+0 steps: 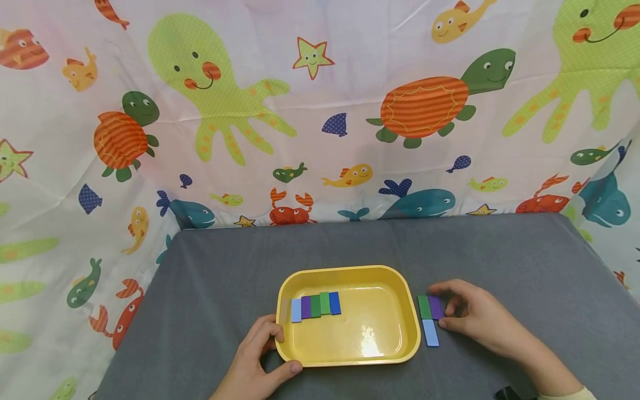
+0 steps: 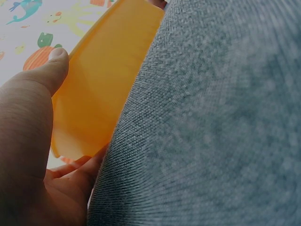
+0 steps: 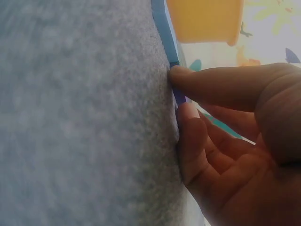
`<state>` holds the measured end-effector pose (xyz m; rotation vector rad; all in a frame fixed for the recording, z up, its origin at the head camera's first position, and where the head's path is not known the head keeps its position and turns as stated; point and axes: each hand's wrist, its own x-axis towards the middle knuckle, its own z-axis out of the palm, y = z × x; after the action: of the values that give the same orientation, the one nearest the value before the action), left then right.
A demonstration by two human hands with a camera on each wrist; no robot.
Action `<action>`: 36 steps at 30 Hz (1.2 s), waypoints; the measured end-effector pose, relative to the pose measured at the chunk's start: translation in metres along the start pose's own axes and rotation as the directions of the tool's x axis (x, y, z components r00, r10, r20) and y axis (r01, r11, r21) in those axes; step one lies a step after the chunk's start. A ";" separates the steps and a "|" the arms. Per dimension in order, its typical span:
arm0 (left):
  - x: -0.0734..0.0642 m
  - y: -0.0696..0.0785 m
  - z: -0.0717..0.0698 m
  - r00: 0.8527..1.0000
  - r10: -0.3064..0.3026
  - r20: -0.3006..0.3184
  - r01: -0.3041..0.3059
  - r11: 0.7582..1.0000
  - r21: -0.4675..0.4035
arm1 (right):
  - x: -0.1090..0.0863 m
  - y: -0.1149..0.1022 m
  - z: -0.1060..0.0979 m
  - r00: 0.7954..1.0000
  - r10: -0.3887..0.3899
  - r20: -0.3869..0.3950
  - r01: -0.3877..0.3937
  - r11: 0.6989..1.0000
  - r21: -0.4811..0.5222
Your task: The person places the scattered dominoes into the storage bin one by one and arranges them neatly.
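On the grey table sits a shallow yellow tray [image 1: 350,358], with a row of several flat tiles inside at its upper left: light blue [image 1: 296,310], purple [image 1: 306,307], two green, and dark blue [image 1: 335,303]. My left hand [image 1: 257,355] grips the tray's near left corner, thumb on the front rim and fingers along the left side. Right of the tray, my right hand [image 1: 480,316] pinches a purple tile [image 1: 436,307] between thumb and fingers, low against the cloth. A green tile [image 1: 424,307] lies against its left side. Just below is a light blue tile [image 1: 430,333].
Grey cloth [image 1: 225,278] covers the table. Behind and at the sides hangs a white curtain [image 1: 350,66] printed with sea animals. A small black object [image 1: 507,393] shows at the front edge near my right forearm.
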<state>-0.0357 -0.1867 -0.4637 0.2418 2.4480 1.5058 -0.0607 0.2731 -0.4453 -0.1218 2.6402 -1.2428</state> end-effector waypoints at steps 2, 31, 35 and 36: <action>0.000 0.000 0.000 1.000 0.003 -0.001 -0.003 1.000 0.004 | 0.000 0.000 0.000 1.000 0.003 -0.002 -0.003 1.000 -0.002; 0.000 0.001 -0.003 0.999 -0.033 0.012 0.032 0.999 0.021 | 0.000 0.000 -0.005 1.000 0.021 0.003 -0.021 1.000 0.023; 0.000 0.000 -0.003 0.999 -0.038 0.018 0.038 0.999 0.022 | 0.000 0.001 -0.007 1.000 0.016 0.001 -0.016 0.999 0.032; 0.000 0.000 -0.003 0.999 -0.038 0.018 0.037 0.999 0.024 | 0.000 0.001 -0.007 1.000 0.016 0.000 -0.016 0.999 0.034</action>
<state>-0.0370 -0.1893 -0.4624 0.2126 2.4431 1.4534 -0.0622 0.2793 -0.4419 -0.0956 2.6137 -1.2817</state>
